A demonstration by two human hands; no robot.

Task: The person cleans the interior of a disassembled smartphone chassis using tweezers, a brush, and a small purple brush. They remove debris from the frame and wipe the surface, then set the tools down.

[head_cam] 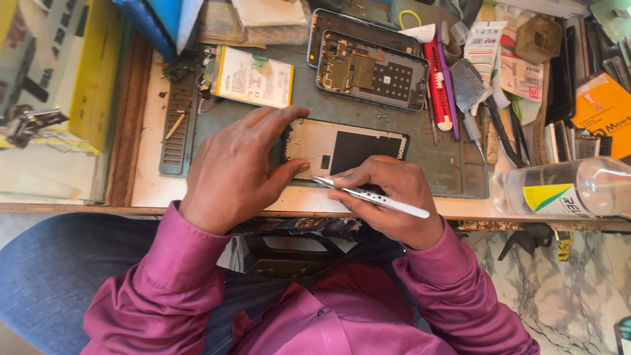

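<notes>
Nearest: two forearms in magenta sleeves [171, 283] rise from the lower edge, bent inward over the front edge of the tabletop [148, 187].

Right hand [388, 200]: knuckles up, wrist on the tabletop's edge. Its fingers [351, 179] are pressed together, pinching a pair of silver tweezers [371, 196]. The tweezers lie slanted across the hand, back end toward the right wrist, tips pointing left, just at the near edge of the phone frame [345, 150].

Left hand [230, 171]: palm down, fingers spread. Thumb and forefinger are parted in a wide fork that grips the left end of the phone frame, forefinger along its far corner, thumb at its near corner.

Phone frame: lies flat on a grey work mat [434, 158], between the two hands, pale inside with a dark rectangle toward the right fingers.

Beyond the fingers, on the mat: an opened phone body [371, 71] with bare circuit board, a second housing [342, 26] partly under it.

Beyond the left fingers: a white flat battery [253, 77].

Beyond and right of the right fingers: a red-handled tool [439, 85], a purple tool [450, 89], a grey brush [467, 85], a white tube [483, 46].

Right of the right hand: a clear plastic bottle [565, 189] on its side.
</notes>
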